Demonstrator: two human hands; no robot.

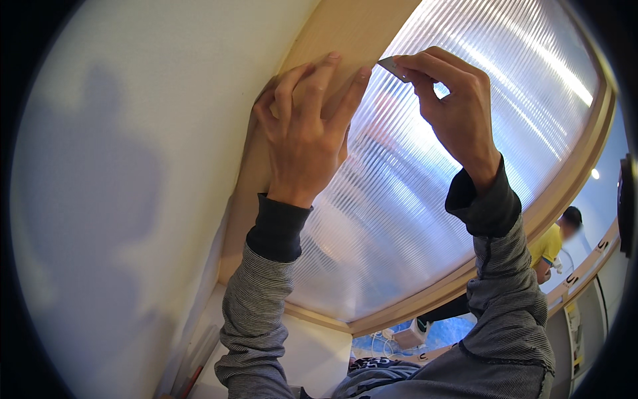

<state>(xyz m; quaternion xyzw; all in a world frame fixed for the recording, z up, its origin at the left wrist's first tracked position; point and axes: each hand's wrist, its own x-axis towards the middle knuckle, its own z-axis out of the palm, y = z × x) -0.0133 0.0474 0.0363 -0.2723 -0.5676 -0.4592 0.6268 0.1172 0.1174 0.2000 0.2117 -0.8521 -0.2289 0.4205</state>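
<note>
Touching the wood board with an open left hand, pinching a thin metal piece in the right hand. Looks begun, with the ribbed panel in; cannot tell the rest.

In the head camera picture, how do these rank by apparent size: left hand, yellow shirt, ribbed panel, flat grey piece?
1. Ribbed panel
2. Left hand
3. Yellow shirt, though it is farther away
4. Flat grey piece

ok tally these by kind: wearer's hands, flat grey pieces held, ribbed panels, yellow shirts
Left hand plus right hand: 2
Flat grey piece: 1
Ribbed panel: 1
Yellow shirt: 1
Total: 5
</note>
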